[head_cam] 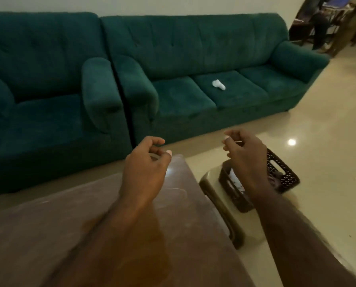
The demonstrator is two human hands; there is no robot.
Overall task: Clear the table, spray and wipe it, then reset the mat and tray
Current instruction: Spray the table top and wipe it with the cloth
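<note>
Two bare hands are hovering over the far end of a brown table (pixel 183 220), both empty. The left hand (pixel 147 168) is hanging above the table's far corner with fingers loosely curled, thumb and forefinger apart, gripping nothing. The right hand (pixel 246 160) is reaching past the table's right edge, fingers half-curled and likewise holding nothing.

Table: the top is showing bare and glossy, with faint smears catching the light; its right edge is running diagonally toward the lower right.

Stool (pixel 212 183): a pale low piece, standing just beside the table's right edge, on the floor (pixel 328 121).

Basket (pixel 284 172): dark, perforated, with slotted handles, sitting on the stool below the right hand. Something pale is lying inside it; what it is cannot be told.

Open room: polished pale floor is stretching wide to the right of the stool and running as a narrow strip between the table's far edge and the seating.

Seating: a green armchair (pixel 49 100) and a green sofa (pixel 193 69) are standing side by side. A small white object (pixel 219 84) is lying on the sofa's middle cushion.
</note>
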